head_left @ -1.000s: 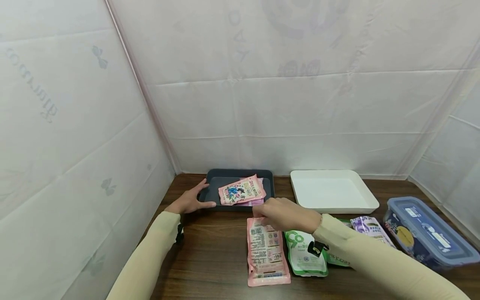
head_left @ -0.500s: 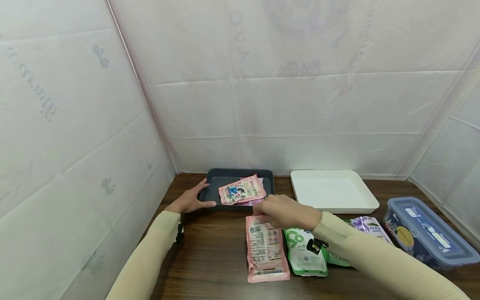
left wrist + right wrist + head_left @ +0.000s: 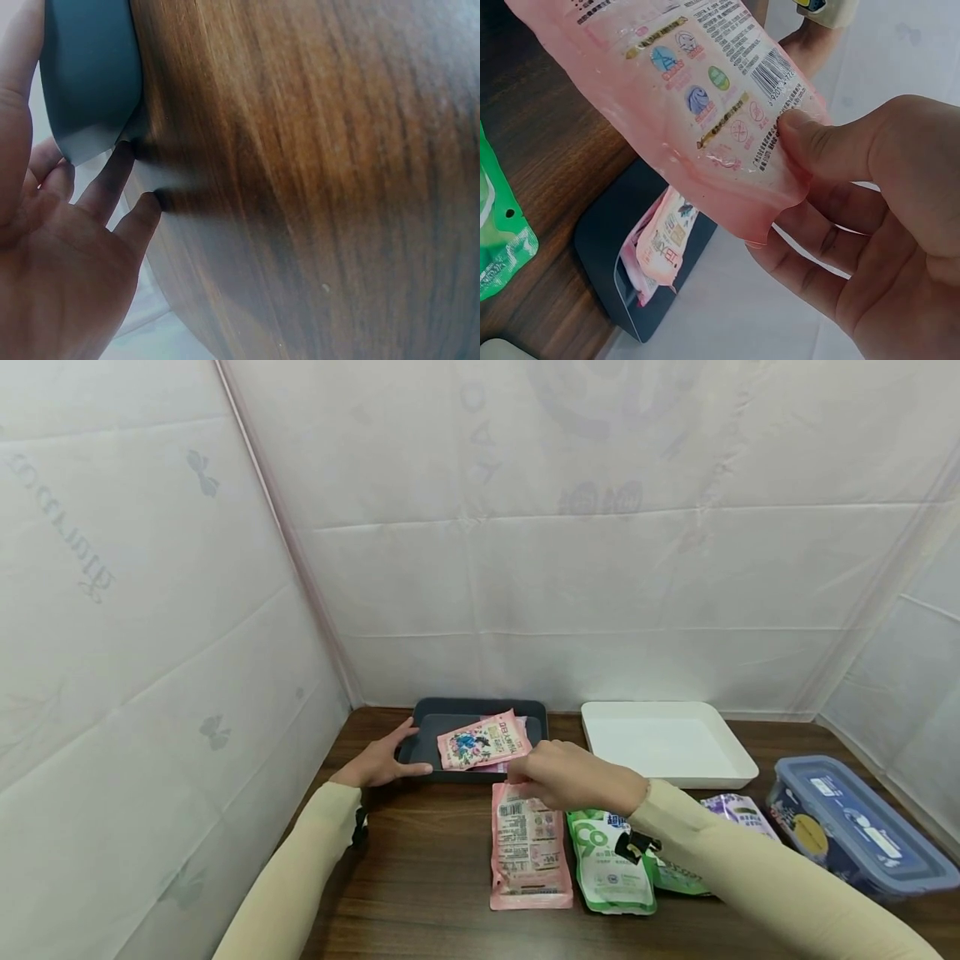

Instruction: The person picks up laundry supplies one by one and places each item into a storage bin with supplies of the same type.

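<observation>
My right hand [image 3: 573,777] pinches the top end of a pink pouch [image 3: 529,852] with printed text and a barcode, held between thumb and fingers in the right wrist view. The pouch's lower end points towards me, over the brown table. My left hand [image 3: 381,763] is spread around the left end of a dark grey tray [image 3: 431,735]; in the left wrist view its fingers are at the tray [image 3: 91,82] corner, some tips down on the wood. Inside the tray a flowered pink pouch [image 3: 483,741] lies on top of a pinkish-purple packet [image 3: 495,767].
Right of the pink pouch lie green-and-white pouches [image 3: 611,864] and a purple packet [image 3: 738,812], partly under my right forearm. A white tray [image 3: 663,739] stands at the back, and a blue lidded box [image 3: 862,827] at the far right. White sheeting [image 3: 600,568] encloses the table.
The pink pouch in my right hand has shifted slightly away from me, towards the dark tray, and risen a little. The left hand and the dark tray have stayed still.
</observation>
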Motion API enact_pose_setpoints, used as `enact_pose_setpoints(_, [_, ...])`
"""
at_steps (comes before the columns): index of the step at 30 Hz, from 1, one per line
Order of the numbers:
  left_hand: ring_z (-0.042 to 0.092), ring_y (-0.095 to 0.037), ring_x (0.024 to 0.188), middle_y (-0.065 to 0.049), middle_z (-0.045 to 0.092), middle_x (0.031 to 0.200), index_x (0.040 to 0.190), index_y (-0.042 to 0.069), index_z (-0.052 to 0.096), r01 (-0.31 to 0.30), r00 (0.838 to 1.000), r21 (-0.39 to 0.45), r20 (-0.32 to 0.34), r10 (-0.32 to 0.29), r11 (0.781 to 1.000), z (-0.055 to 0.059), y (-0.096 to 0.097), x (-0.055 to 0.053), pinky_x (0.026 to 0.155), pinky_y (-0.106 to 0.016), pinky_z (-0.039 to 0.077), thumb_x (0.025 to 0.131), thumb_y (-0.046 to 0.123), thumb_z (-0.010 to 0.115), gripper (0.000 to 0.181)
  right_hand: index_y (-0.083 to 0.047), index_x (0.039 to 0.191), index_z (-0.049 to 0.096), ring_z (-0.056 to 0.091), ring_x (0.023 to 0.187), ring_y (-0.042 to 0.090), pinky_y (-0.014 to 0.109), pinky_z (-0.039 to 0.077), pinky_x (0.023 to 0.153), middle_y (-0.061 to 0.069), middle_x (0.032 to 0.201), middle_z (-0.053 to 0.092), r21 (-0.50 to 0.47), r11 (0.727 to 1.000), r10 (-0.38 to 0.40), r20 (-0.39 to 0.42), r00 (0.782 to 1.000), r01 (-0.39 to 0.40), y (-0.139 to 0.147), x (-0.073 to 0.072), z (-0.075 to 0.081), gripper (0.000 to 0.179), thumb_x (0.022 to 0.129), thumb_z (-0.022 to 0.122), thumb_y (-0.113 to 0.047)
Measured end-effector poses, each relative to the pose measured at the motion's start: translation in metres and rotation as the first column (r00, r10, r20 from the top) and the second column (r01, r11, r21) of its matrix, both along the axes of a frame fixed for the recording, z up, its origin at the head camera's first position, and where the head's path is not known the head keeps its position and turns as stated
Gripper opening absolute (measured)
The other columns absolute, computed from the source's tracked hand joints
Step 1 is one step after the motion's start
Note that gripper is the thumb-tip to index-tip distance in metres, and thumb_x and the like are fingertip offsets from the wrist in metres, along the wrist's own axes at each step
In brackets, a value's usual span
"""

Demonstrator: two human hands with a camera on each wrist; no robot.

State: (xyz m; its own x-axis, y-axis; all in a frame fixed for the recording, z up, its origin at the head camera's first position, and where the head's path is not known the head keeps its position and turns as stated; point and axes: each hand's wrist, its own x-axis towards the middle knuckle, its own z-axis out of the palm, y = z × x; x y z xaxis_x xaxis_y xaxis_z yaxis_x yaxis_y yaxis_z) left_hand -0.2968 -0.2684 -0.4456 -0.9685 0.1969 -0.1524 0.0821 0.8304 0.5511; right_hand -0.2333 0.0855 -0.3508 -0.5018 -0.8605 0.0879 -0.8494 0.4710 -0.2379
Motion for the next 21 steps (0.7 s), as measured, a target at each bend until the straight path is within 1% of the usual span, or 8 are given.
enact_pose_setpoints(5, [0.021, -0.048, 0.152, -0.015, 0.007, 0.172, 0.163, 0.008, 0.028, -0.005, 1.0, -0.007, -0.004, 0.005, 1.0, -0.001, 0.0, -0.001, 0.116, -0.067, 0.027, 0.089, 0.054, 0.077, 0.1, -0.012, 0.097, 0.075, 0.054, 0.061, 0.001, 0.019, 0.048, 0.056, -0.006, 0.081, 0.069, -0.024, 1.0, 0.001, -0.009, 1.0, -0.001, 0.002, -0.001, 0.005, 0.004, 0.099, 0.071, -0.013])
enact_pose_setpoints(12, [0.02, -0.049, 0.152, -0.014, 0.007, 0.172, 0.162, 0.009, 0.03, -0.01, 1.0, -0.02, -0.002, 0.01, 1.0, -0.003, -0.001, -0.002, 0.116, -0.068, 0.025, 0.089, 0.054, 0.077, 0.098, -0.011, 0.097, 0.074, 0.056, 0.063, 0.001, 0.019, 0.049, 0.059, -0.004, 0.083, 0.071, -0.041, 0.999, 0.005, -0.045, 0.999, -0.007, 0.003, -0.004, 0.01, 0.004, 0.099, 0.071, -0.014])
enact_pose_setpoints(15, [0.02, -0.049, 0.152, -0.014, 0.007, 0.172, 0.162, 0.008, 0.03, -0.008, 1.0, -0.018, -0.005, 0.008, 1.0, -0.003, -0.001, -0.002, 0.116, -0.068, 0.025, 0.089, 0.054, 0.077, 0.098, -0.012, 0.095, 0.074, 0.055, 0.063, 0.001, 0.019, 0.049, 0.058, -0.005, 0.082, 0.071, -0.045, 0.999, -0.007, -0.048, 0.999, 0.004, 0.002, -0.004, 0.013, 0.005, 0.099, 0.071, -0.015])
enact_pose_setpoints(21, [0.02, -0.048, 0.152, -0.015, 0.007, 0.172, 0.163, 0.008, 0.028, 0.004, 1.0, -0.006, -0.01, -0.004, 1.0, -0.001, -0.002, 0.0, 0.116, -0.067, 0.026, 0.087, 0.06, 0.076, 0.104, -0.014, 0.095, 0.074, 0.055, 0.062, 0.002, 0.02, 0.048, 0.055, -0.007, 0.082, 0.069, -0.053, 0.998, -0.04, -0.046, 0.998, 0.038, 0.002, -0.005, 0.018, 0.005, 0.099, 0.071, -0.015])
